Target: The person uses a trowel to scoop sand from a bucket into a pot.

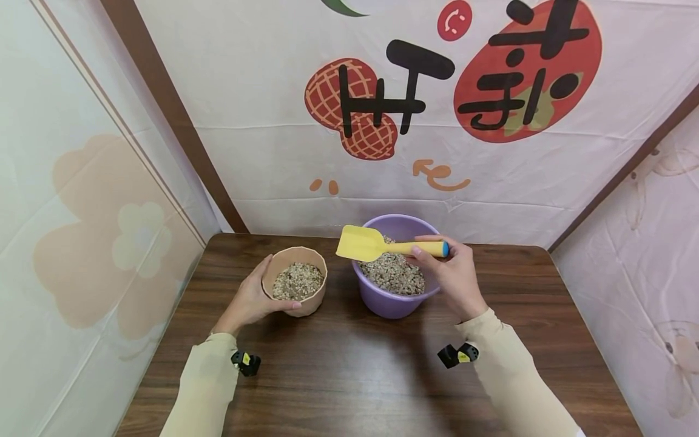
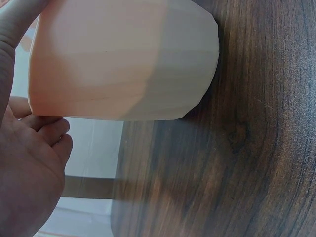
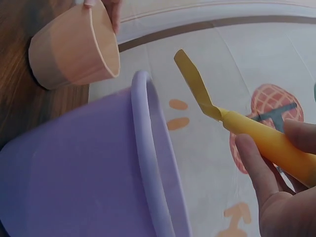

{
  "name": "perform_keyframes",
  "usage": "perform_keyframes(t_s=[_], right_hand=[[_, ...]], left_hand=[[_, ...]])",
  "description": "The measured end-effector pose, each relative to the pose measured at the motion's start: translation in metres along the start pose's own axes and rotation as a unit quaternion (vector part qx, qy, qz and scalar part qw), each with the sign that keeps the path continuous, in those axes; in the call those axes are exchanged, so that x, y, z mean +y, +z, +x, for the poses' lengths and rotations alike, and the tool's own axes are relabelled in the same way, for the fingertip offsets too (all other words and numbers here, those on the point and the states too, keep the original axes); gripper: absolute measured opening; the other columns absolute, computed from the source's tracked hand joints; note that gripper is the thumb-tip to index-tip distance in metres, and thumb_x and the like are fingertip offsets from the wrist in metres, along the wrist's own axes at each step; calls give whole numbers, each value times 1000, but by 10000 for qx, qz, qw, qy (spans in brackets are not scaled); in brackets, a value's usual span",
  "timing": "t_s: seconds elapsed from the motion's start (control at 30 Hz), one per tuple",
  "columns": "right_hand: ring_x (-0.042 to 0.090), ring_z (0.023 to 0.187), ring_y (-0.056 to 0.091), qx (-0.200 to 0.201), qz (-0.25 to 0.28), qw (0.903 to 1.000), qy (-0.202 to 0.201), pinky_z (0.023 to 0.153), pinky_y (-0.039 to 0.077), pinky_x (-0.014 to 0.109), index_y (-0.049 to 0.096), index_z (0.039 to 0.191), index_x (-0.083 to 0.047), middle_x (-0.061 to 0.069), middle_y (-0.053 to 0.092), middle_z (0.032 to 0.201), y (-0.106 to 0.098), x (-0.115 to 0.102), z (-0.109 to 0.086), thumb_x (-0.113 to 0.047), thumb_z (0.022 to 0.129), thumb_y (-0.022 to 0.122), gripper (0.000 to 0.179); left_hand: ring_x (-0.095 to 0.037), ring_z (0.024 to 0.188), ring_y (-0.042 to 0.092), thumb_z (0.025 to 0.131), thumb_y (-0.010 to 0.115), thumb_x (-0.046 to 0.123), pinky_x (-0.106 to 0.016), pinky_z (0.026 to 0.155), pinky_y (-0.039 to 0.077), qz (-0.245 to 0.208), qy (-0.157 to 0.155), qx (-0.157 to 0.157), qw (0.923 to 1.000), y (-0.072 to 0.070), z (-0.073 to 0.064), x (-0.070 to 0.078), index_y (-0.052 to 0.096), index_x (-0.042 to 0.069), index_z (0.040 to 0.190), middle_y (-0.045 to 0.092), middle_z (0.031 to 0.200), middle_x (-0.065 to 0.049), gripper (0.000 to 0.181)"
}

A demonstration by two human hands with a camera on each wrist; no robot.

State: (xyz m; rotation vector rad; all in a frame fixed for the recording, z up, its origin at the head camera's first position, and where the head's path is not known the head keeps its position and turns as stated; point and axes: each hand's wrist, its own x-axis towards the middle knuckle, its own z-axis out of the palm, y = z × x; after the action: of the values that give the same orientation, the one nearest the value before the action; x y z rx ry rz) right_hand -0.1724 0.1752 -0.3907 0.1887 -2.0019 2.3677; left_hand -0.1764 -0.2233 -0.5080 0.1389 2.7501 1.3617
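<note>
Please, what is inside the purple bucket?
Speckled grains lie inside the bucket. The scoop and right hand cover part of the view, and the grains hide the bottom.

Brown wood-grain table (image 1: 338, 376) before a white printed cloth wall (image 1: 404, 176)

Head view forward-down, wrist views close, pot (image 2: 123, 61) in all

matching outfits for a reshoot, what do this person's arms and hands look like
Both arms wear long, pale cream sleeves: the left sleeve and right sleeve look alike. The left wrist gadget and right wrist gadget are small, black and blocky, each with a yellow mark. The left hand and right hand are ungloved.
</note>
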Motion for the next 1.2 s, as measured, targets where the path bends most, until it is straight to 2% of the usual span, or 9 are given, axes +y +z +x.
perform_keyframes(t_s=[0.1, 0.33, 0.43, 0.7, 0.83, 1.2], right_hand=[[30, 91, 75, 129, 113, 9998, -50, 89, 56, 45, 63, 121, 12, 20, 63, 108, -8, 1, -2, 1, 93, 72, 31], [30, 94, 74, 371, 368, 9984, -222, 91, 55, 45, 57, 122, 21, 20, 62, 110, -27, 3, -8, 3, 93, 71, 37], [28, 93, 74, 504, 419, 9975, -246, 90, 55, 43, 59, 121, 20, 20, 63, 109, -35, 5, -10, 1, 92, 72, 37], [28, 93, 75, 787, 454, 9958, -121, 90, 54, 45, 57, 122, 20, 18, 67, 107, -54, 16, -15, 0, 91, 74, 41], [27, 93, 75, 897, 497, 9947, -14, 91, 54, 43, 60, 121, 17, 18, 66, 108, -60, 21, -17, -1, 91, 74, 37], [28, 92, 75, 1015, 622, 9929, 81, 91, 53, 46, 64, 117, 14, 16, 70, 103, -69, 30, -22, 0, 91, 74, 31]], left_hand=[[-45, 138, 41, 62, 97, 49, -60, 111, 35, -40, -7, 7, 10000, 1, 0, -1, 14, 6, 163, 29, 160, -25, 138], [-45, 139, 40, 61, 97, 49, -61, 111, 36, -38, -2, 21, 10000, 1, 0, -1, 14, 6, 163, 28, 161, -25, 139], [-45, 139, 40, 61, 97, 49, -61, 111, 35, -50, 8, 5, 10000, 1, 0, -1, 13, 6, 163, 28, 161, -25, 139], [-44, 138, 41, 61, 97, 49, -60, 111, 36, -116, 2, 6, 9999, 1, 0, -1, 14, 8, 163, 29, 161, -22, 139], [-44, 139, 41, 61, 97, 49, -60, 111, 35, -106, 22, 14, 9999, 1, 0, -1, 13, 8, 164, 29, 161, -23, 139], [-43, 139, 40, 60, 97, 49, -60, 111, 35, -93, 37, 18, 9999, 1, 1, -2, 14, 8, 163, 28, 161, -22, 139]])
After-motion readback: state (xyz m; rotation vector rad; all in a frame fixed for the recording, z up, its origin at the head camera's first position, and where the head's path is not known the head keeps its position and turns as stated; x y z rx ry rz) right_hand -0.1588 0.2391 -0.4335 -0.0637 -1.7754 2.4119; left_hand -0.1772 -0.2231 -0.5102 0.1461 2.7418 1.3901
